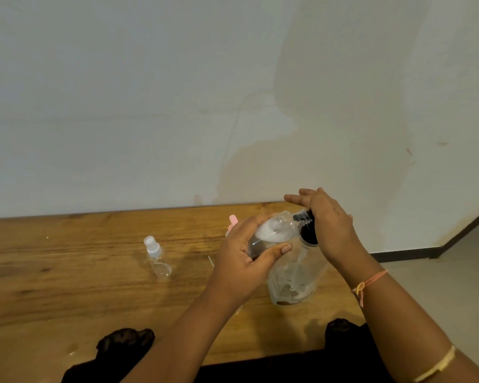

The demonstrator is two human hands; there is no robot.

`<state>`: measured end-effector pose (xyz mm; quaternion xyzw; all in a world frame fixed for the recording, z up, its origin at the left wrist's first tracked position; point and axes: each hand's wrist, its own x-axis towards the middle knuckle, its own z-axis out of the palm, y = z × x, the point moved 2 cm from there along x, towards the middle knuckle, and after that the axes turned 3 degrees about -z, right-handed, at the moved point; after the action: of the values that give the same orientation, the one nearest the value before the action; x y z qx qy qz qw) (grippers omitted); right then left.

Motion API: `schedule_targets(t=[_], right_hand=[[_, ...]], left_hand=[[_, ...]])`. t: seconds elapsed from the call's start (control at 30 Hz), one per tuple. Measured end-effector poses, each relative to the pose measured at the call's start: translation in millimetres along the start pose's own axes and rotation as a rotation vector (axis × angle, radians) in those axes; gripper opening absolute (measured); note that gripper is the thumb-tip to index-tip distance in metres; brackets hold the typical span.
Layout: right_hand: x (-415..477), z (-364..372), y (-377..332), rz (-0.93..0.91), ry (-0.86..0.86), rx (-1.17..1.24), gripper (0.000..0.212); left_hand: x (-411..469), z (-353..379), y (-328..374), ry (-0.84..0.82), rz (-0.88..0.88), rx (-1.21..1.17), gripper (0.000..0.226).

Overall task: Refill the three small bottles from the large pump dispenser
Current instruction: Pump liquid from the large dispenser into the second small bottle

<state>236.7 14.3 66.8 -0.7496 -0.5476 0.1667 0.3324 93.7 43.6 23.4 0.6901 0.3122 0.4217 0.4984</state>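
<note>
Nearest the camera, we see dark fabric (125, 344) bunched along the close edge of the wooden table (67, 272), and two bare forearms reaching out over it. We note a pale yellow band (437, 364) on the right forearm and an orange thread (369, 283) tied at that wrist.

Further out, the left hand (241, 261) is curled round a small clear bottle (274, 233), thumb along its near side and fingers wrapped over the top. It holds the bottle above the table, tipped almost onto its side, with the neck end pointing right towards the pump.

Just beside it stands the large pump dispenser (296, 277), upright on the table near the right edge, clear-walled with a little residue at the bottom. The right hand (329, 222) lies over its black pump head (307, 230), palm down on the top and fingers stretched out fairly straight to the left, gripping nothing. We cannot tell whether the small bottle's mouth touches the nozzle, as the hands crowd that spot.

To the left, well apart, a second small bottle with a white spray cap (156, 258) stands on the table. A thin white stick (210, 261) lies near the left wrist. Behind the left hand, a pink cap (233, 220) pokes up; its bottle is hidden.

Beyond the table rises a stained pale wall (177, 106), with a dark baseboard (407, 255) and floor (440, 286) at right.
</note>
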Motion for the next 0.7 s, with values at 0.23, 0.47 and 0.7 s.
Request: schedule_targets(t=[0.23,0.47,0.7], right_hand=[[-3.0,-2.2,-10.9,-0.071,0.047,0.217,0.041],[1.6,0.7,-4.0,-0.012,0.042,0.269,0.045],[1.5,3.4,-2.3,-0.035,0.047,0.4,0.037]], left_hand=[[0.0,-3.9,7.2,0.006,0.049,-0.022,0.039],[1.3,-0.2,-0.5,0.011,0.008,-0.023,0.043],[-0.1,-1.7,-1.0,0.017,0.009,-0.002,0.043]])
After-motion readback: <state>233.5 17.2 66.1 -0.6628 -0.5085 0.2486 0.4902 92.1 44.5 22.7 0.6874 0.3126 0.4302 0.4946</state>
